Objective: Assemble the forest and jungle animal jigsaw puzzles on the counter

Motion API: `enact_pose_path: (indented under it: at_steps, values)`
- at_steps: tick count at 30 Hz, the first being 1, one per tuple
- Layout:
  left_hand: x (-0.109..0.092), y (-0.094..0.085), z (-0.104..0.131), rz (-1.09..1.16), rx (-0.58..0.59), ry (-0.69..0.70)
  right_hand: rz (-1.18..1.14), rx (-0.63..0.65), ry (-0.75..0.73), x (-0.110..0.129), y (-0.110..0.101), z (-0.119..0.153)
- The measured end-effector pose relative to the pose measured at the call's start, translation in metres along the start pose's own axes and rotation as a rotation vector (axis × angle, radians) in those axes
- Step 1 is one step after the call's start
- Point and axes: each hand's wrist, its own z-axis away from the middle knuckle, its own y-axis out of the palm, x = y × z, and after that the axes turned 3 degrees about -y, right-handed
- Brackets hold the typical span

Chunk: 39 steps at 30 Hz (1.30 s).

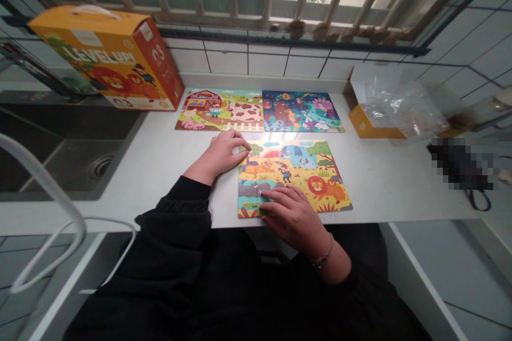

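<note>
An animal jigsaw puzzle with elephants, lions and a hippo lies assembled on the white counter before me. My right hand rests over its lower left part, fingers stretched out and touching the pieces near the hippo. At the puzzle's upper left corner is my left hand, loosely bent, with fingertips against the edge and nothing visibly lifted. Behind lie a farm puzzle with a cow and a dark blue night-forest puzzle, side by side and both assembled.
An orange puzzle box stands at the back left beside a dark sink. On the right sits an open box with clear plastic wrapping. A blurred-out dark object lies farther right. A white cable loops at left.
</note>
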Motion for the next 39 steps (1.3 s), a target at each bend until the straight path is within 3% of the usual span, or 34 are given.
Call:
enact_pose_path:
  at_steps: [6, 11, 14, 18, 22, 26, 39]
  values:
    - [-0.001, 0.001, 0.001, -0.003, -0.008, 0.007, -0.025, -0.025, -0.006, 0.001, -0.001, 0.0]
    - [-0.006, -0.001, 0.003, -0.005, -0.004, 0.004, -0.104, -0.33, 0.13, 0.0, -0.003, 0.006]
    - [-0.008, -0.003, 0.003, -0.008, 0.004, -0.005, -0.103, -0.413, 0.241, 0.0, -0.003, 0.009]
    - [-0.009, -0.003, 0.003, -0.012, 0.006, -0.006, -0.068, -0.328, 0.171, 0.002, -0.002, 0.009]
    - [-0.008, -0.002, 0.003, -0.015, 0.003, -0.003, 0.05, -0.16, 0.037, 0.004, 0.0, 0.006]
    - [-0.008, -0.002, 0.003, -0.014, 0.006, -0.006, 0.091, -0.018, 0.018, 0.004, 0.002, 0.005]
    - [-0.009, -0.002, 0.003, -0.007, 0.011, -0.025, 0.025, 0.008, -0.007, -0.003, 0.003, 0.006]
